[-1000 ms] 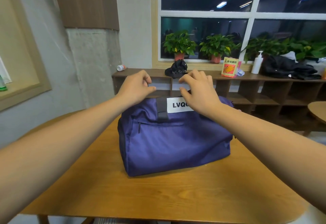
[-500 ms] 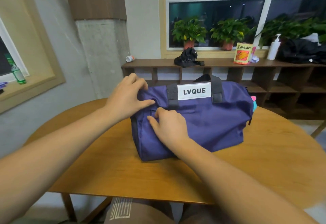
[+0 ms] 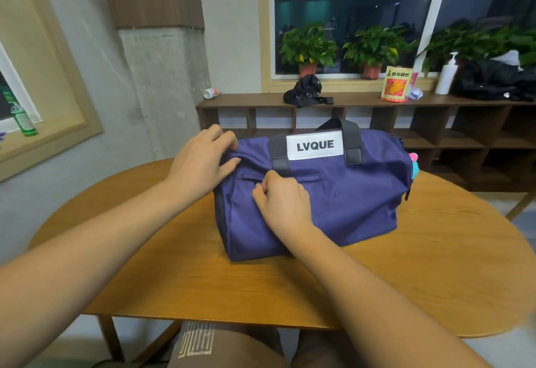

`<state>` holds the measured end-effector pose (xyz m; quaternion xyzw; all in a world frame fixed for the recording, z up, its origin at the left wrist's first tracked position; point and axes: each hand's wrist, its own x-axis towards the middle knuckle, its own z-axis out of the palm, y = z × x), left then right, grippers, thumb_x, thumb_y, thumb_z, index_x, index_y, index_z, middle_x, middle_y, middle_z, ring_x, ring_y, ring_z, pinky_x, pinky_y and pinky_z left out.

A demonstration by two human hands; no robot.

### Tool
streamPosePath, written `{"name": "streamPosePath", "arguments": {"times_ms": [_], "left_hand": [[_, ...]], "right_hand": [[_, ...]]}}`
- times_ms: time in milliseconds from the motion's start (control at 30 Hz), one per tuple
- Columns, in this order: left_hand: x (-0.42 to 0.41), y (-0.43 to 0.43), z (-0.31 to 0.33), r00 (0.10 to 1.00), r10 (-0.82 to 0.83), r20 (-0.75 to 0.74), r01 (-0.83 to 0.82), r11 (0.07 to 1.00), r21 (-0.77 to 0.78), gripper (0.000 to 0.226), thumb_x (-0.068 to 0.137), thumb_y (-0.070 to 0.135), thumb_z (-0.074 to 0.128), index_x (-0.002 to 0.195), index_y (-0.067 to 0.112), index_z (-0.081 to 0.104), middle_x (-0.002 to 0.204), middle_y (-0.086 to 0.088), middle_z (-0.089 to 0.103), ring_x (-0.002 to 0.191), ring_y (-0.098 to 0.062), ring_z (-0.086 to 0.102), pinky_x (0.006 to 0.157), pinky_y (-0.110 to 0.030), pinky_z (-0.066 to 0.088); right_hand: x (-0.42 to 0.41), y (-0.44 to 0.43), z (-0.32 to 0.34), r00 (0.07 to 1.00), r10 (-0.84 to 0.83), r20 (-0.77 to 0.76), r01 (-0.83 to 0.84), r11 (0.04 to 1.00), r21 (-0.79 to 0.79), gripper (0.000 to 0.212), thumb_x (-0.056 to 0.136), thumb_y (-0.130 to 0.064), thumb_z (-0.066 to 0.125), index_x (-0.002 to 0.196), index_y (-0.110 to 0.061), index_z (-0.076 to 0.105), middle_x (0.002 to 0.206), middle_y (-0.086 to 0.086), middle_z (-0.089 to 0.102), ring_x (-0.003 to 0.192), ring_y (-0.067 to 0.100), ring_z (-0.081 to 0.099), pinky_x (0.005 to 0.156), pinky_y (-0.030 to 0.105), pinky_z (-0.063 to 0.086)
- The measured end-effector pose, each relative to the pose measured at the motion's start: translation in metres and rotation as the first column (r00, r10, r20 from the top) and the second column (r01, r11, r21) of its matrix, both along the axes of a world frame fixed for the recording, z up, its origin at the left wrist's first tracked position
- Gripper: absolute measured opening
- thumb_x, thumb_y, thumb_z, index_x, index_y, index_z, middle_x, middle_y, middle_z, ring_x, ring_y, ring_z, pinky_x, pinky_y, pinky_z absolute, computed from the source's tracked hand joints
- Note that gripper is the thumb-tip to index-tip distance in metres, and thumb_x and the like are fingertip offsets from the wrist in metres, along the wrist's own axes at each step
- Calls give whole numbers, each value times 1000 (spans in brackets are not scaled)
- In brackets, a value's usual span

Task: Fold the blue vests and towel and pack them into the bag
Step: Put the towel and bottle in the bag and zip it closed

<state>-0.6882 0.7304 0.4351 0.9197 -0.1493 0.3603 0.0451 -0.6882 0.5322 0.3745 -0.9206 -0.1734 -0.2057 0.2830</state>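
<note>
Bracing the navy duffel bag [image 3: 348, 199] by its upper left corner, the left hand [image 3: 203, 161] clutches a fold of fabric. The right hand [image 3: 282, 202], at the bag's top a second ago, has dropped to the front pocket zip [image 3: 293, 177] and curls over its left end, apparently pinching the pull. The bag sits on the wooden counter [image 3: 174, 274]. No vests or towel show outside it, so packing looks done and only closing up remains.
</note>
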Motion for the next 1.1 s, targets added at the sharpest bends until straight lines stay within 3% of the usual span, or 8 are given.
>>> {"name": "streamPosePath", "arguments": {"times_ms": [267,367,500,567,700,867,1100], "left_hand": [[2,8,-7,1000,2,0,-2,1000,-7,22,95,27,74,105,24,55,94,7,49,86,-19,51,71,-33,42],[2,6,-11,999,38,-39,-46,974,-222,35,92,29,77,111,24,48,97,6,50,84,-17,53,70,-35,44],[3,-4,-28,952,88,-292,-256,754,-605,52,90,45,80,108,15,42,84,0,55,74,-23,58,64,-43,44],[2,-5,-38,928,71,-366,-294,743,-601,47,94,51,74,98,10,52,77,-2,61,71,-21,59,59,-39,40],[-2,6,-40,952,88,-294,-226,848,-480,45,101,43,67,77,8,54,67,-5,60,66,-21,56,56,-37,34],[4,17,-34,958,93,-272,-225,833,-506,46,101,43,67,74,10,51,65,-6,58,65,-24,55,59,-38,35],[19,16,-27,965,100,-244,-223,802,-553,42,102,40,66,77,9,52,68,-5,57,66,-22,53,58,-37,34]], "right_hand": [[2,-31,2,999,-43,-28,42,999,-22,25,104,-37,53,93,-14,57,83,9,68,81,39,60,71,44,51],[3,-46,3,997,-74,-26,73,997,-33,25,104,-38,54,95,-15,58,86,9,70,86,39,61,74,43,50],[0,-54,5,997,-75,-22,74,996,-49,24,104,-38,53,97,-16,58,88,10,70,84,39,57,71,43,45],[-2,-54,7,997,-69,-17,68,996,-57,25,105,-38,52,97,-15,58,87,10,69,81,39,55,70,43,45],[-2,-54,8,997,-74,-3,73,994,-80,26,105,-38,51,97,-14,57,86,10,68,80,39,55,71,43,46],[0,-62,11,996,-92,19,94,993,-72,26,103,-37,52,95,-13,58,87,11,69,87,41,60,76,45,51],[7,-89,19,986,-160,42,163,984,-65,24,102,-36,55,94,-13,58,82,9,67,81,38,57,72,45,51]]}}
